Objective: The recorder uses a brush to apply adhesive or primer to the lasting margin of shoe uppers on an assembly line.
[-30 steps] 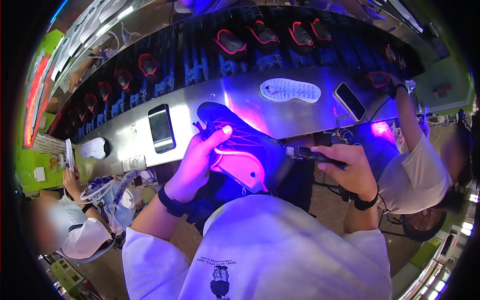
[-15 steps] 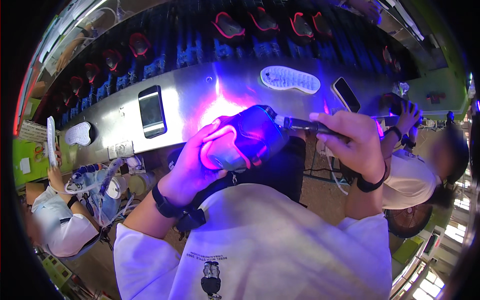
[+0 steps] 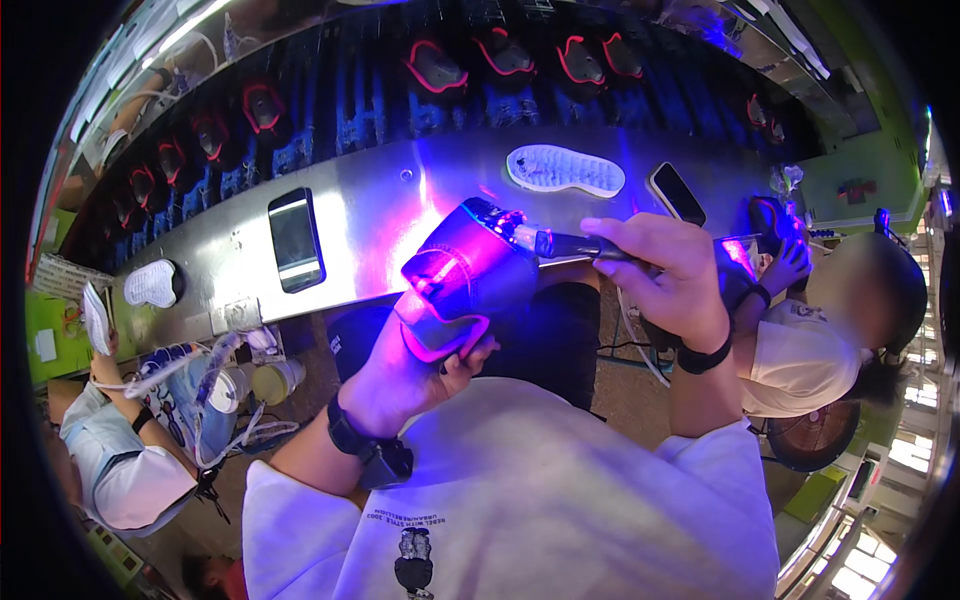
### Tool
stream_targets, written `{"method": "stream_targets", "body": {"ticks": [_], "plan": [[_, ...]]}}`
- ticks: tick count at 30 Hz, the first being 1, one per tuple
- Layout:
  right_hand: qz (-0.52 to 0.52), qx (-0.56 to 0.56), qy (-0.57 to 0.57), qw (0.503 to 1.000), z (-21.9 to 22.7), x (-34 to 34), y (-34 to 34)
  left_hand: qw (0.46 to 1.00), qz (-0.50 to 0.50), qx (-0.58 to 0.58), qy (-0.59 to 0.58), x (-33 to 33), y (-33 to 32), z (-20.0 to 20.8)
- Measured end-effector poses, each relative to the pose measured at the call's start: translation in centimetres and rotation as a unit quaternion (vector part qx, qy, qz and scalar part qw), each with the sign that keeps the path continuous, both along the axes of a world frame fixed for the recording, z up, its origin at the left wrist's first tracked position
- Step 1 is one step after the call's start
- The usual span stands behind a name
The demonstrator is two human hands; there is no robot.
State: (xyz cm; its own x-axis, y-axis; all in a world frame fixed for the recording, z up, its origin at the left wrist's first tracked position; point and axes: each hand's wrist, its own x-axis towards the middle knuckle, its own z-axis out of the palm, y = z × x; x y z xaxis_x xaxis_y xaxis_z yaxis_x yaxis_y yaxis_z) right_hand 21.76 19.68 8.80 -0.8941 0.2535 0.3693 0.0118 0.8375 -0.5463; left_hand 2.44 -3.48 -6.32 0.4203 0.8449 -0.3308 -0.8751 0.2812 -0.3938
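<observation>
My left hand grips a dark shoe upper by its opening, where a collar edge glows pink under violet light. The upper hangs tilted above the near edge of the metal bench, its far end pointing up and away. In my right hand is a black-handled brush, pinched between thumb and fingers. The pale bristles meet the far right edge of the upper, near its lower rim. My left fingers are partly hidden behind the upper.
On the metal bench lie a white shoe sole, a phone, another phone and a smaller sole. Behind, a dark conveyor carries several red-edged uppers. Co-workers sit both sides; buckets stand left.
The upper has turned in my left hand, with its collar now lower and its far end more upward. My right hand and the brush have shifted left with it, the bristles still at its edge.
</observation>
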Motion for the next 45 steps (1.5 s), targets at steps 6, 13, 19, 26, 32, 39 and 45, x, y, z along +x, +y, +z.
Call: {"method": "stream_targets", "body": {"ticks": [6, 13, 19, 26, 32, 39, 45], "plan": [[0.036, -0.031, 0.066, 0.997, -1.5, 0.5, 1.0, 0.99, -0.012, 0.066, -0.126, 2.1, 1.5, 0.9], [0.052, -0.048, 0.122, 0.99, -6.5, 2.9, 0.0, 0.994, 0.027, 0.094, -0.058, 2.9, 1.6, 3.0], [-0.121, -0.173, -0.052, 0.976, -8.5, 2.2, 1.6, 0.863, 0.137, 0.04, 0.484, 0.2, 4.4, 8.9], [-0.098, -0.188, -0.007, 0.977, -10.3, -0.4, -0.2, 0.739, 0.127, 0.13, 0.649, -8.0, 8.2, 7.1], [-0.133, -0.251, -0.074, 0.956, -11.6, 2.9, 1.9, 0.371, 0.107, -0.077, 0.919, -23.9, 14.7, 2.9], [-0.253, -0.371, -0.042, 0.892, -11.1, 4.6, 3.9, -0.01, 0.02, -0.295, 0.955, -40.9, 21.6, -3.8], [-0.277, -0.396, -0.018, 0.875, -14.8, 5.8, 7.1, -0.066, 0.021, -0.265, 0.962, -42.0, 30.6, -5.8]]}}
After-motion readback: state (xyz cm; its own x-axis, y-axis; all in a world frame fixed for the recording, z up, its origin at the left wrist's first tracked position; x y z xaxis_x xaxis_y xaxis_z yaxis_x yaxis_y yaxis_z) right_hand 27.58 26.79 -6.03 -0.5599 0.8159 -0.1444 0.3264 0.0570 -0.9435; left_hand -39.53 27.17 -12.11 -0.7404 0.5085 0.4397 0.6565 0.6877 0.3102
